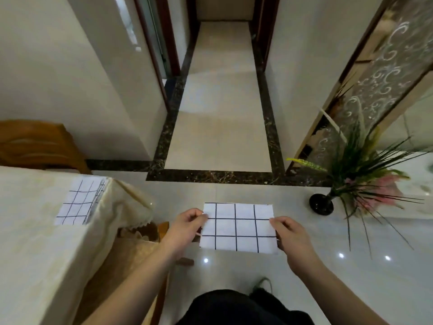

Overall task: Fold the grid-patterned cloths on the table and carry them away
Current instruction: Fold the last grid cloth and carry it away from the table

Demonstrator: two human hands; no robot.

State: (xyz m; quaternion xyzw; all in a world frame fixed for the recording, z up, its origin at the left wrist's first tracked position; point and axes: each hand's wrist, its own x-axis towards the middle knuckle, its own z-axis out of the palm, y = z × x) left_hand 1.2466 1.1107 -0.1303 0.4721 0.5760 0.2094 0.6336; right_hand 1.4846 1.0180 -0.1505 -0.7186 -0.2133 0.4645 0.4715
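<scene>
— Presently, a folded grid-patterned cloth is held out in the air, clear of the bench and above the tiled floor, facing the hallway. What would be asked of the carrying step?

— The fold is best kept closed while it is carried. Both side edges should be kept pinched evenly, so that the layers are not let slip or sag in the middle. The potted plant to the right should be given room, as its long leaves reach toward the path.

— And how is the cloth gripped?

— It is pinched at its left edge by the left hand, thumb on top and fingers curled beneath. The right edge is taken the same way by the right hand. Each grip is clamped on the cloth, and the piece is stretched flat and roughly level between them. Both forearms are extended forward from the body, elbows low.

— Is anything left behind?

— A second grid-patterned cloth is seen lying folded on the bench, near its far corner, over the pale tablecloth. Judged from that, the task is only partly done; that piece has yet to be collected. A wooden chair is set behind the bench.
</scene>
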